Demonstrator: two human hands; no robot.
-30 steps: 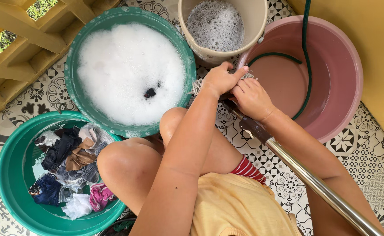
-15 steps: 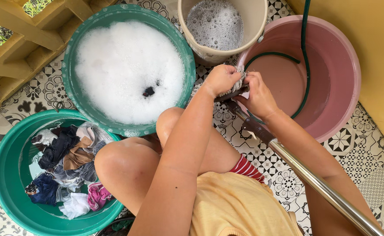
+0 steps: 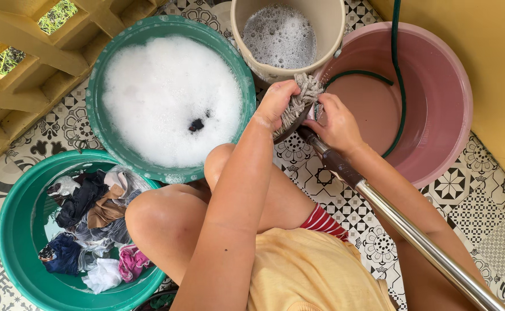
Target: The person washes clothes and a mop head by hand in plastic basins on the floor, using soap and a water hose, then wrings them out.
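Left hand [image 3: 278,103] fingers clamp grey mop head [image 3: 301,98]; right hand [image 3: 336,124] fingers wrap handle [image 3: 413,236] w/ head over pink basin [image 3: 436,155] rim, prob. so drips land inside.

This was a home washing corner: beside the hands stood a suds-filled green basin [image 3: 172,98], further left a basin of clothes [image 3: 85,224], on patterned floor tiles [image 3: 471,207] by a yellow wall [image 3: 482,52].
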